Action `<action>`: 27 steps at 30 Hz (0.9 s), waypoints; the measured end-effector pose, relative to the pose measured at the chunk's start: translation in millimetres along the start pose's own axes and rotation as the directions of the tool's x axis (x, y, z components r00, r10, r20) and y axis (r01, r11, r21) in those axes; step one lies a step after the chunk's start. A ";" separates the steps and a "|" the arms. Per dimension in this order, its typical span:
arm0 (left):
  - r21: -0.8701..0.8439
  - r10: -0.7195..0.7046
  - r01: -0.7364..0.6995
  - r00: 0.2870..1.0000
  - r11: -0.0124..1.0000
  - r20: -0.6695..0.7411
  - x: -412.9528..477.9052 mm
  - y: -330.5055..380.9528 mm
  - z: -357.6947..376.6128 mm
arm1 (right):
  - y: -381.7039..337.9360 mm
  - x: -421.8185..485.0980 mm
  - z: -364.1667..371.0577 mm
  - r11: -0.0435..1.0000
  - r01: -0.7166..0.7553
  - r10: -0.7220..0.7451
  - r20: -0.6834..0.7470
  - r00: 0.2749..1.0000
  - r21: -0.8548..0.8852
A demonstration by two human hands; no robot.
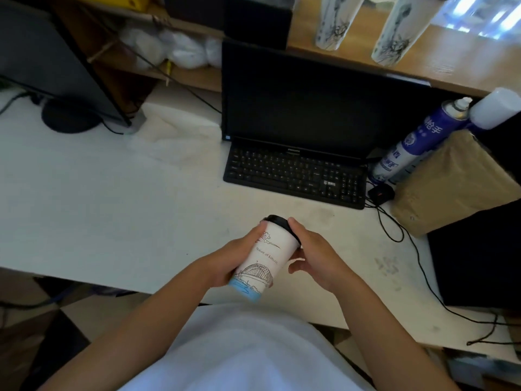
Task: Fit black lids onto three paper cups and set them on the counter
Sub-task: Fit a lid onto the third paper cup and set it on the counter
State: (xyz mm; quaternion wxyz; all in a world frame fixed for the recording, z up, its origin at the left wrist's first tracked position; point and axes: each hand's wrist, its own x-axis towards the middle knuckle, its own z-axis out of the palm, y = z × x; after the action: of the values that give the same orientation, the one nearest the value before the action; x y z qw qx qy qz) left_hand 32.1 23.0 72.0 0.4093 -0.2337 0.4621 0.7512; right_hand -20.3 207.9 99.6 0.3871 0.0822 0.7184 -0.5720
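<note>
black lid: sat on the top of the paper cup, turned away from the camera; how fully it was pressed home could not be told.
paper cup: white, printed with a line-drawn bridge, a blue band at the base and the words "statue of liberty"; held tilted in the air over the near edge of the counter, top leaning away from the person and to the right, not standing on it.
left hand: wrapped round the cup's left side, fingers curled behind the wall, thumb lying up the front toward the lid.
right hand: thumb pressed on the lid's right edge, the other fingers bent; the lower fingertips were curled just beside the cup wall, and whether they touched it could not be told.
counter: pale white, scuffed with grey marks to the right of the hands.
keyboard: black, beyond the cup, lying at the foot of a dark monitor.
spray can: blue and white, leaning right of the keyboard against a brown paper-wrapped parcel.
cable: black, looping across the counter on the right.
shelf: wooden, behind the monitor, bearing a left cylinder and a right cylinder, both tall, white and printed.
second monitor: dark, at the far left.
</note>
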 end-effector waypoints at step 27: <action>0.884 0.354 -0.266 0.927 0.384 0.125 -107.9 -28.4 -73.4 | 19.8 -77.0 112.7 0.760 0.378 -0.515 -0.136 0.846 -0.529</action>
State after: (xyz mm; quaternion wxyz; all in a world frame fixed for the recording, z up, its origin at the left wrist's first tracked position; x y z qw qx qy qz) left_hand 113.6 -78.3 102.5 0.3025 0.0742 0.8376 0.4488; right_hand 95.8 139.7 129.6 0.1430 -0.1140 0.8824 -0.4336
